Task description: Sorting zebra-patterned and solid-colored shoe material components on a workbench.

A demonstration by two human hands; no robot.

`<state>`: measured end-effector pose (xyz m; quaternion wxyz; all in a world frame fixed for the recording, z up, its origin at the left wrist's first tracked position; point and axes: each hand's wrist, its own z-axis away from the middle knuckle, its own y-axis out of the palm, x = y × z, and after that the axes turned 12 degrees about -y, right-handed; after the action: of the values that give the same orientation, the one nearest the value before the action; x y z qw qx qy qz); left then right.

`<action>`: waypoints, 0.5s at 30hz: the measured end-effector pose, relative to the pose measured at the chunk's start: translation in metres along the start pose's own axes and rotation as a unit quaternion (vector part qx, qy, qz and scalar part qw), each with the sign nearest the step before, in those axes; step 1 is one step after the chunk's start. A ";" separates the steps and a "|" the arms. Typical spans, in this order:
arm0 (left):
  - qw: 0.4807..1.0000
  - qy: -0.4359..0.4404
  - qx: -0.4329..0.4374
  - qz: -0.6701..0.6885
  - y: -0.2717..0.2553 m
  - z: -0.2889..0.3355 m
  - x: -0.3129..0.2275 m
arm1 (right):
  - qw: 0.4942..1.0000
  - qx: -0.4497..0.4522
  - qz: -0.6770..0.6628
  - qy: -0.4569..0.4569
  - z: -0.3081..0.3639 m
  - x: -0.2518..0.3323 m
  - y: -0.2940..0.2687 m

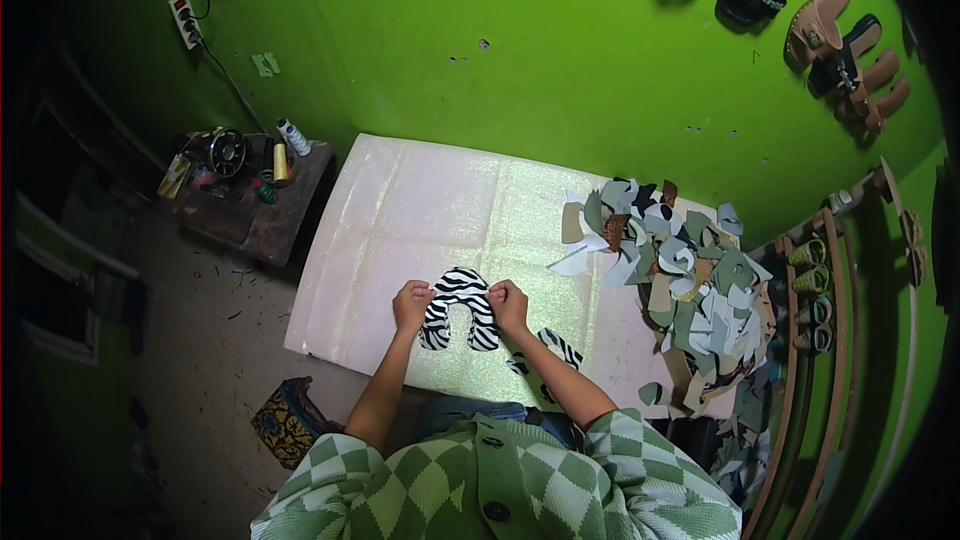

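A zebra-striped, horseshoe-shaped cut piece [461,286] is held just above the shiny, pale table cover [400,195], its two ends pointing toward me. My left hand [412,306] pinches its left edge. On the opposite edge, my right hand [508,306] pinches it between thumb and fingers. More zebra-striped material [560,345] lies on the table beside my right forearm, which partly hides it.
Heaped scraps [700,290] in green, white and tan cover the table's right side. A sewing machine [227,152] and thread cones [293,137] stand on a small dark table at left. Sandals [822,20] hang on the green wall. A patterned bag [288,422] sits at lower left.
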<state>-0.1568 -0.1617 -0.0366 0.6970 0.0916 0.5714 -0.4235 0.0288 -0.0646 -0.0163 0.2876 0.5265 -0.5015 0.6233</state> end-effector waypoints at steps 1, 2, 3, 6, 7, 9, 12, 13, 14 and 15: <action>1.000 0.004 0.006 -0.001 0.000 -0.002 0.000 | 1.000 -0.017 -0.007 -0.010 -0.002 0.001 0.000; 1.000 0.013 0.010 -0.010 0.000 -0.002 0.000 | 1.000 -0.016 -0.003 -0.009 0.000 0.002 -0.001; 0.999 0.022 0.015 -0.020 -0.001 -0.002 0.000 | 1.000 -0.023 -0.003 -0.009 0.002 0.002 -0.001; 0.996 0.055 0.004 -0.071 -0.001 0.003 -0.009 | 0.999 -0.011 0.003 -0.036 0.009 0.004 -0.010; 0.990 0.085 -0.028 -0.106 -0.002 0.013 -0.017 | 0.999 -0.020 0.006 -0.032 0.015 0.006 -0.017; 0.976 0.147 -0.032 -0.160 0.002 0.035 -0.033 | 0.964 -0.097 0.192 -0.158 0.032 0.006 -0.038; 0.935 0.283 -0.042 -0.210 0.018 0.071 -0.057 | 0.944 -0.141 0.276 -0.116 0.069 0.008 -0.074; 0.930 0.309 0.022 -0.199 0.025 0.076 -0.052 | 0.932 -0.159 0.306 -0.112 0.086 0.005 -0.082; 0.917 0.330 0.085 -0.206 0.034 0.084 -0.047 | 0.929 -0.170 0.311 -0.104 0.102 0.000 -0.087; 0.900 0.351 0.148 -0.213 0.044 0.093 -0.044 | 0.919 -0.146 0.354 -0.095 0.118 -0.005 -0.092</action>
<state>-0.0584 -0.1698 0.0168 0.3231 0.2118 0.7156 -0.5820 0.1550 -0.1426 0.0021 0.0729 0.3232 -0.7654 0.5517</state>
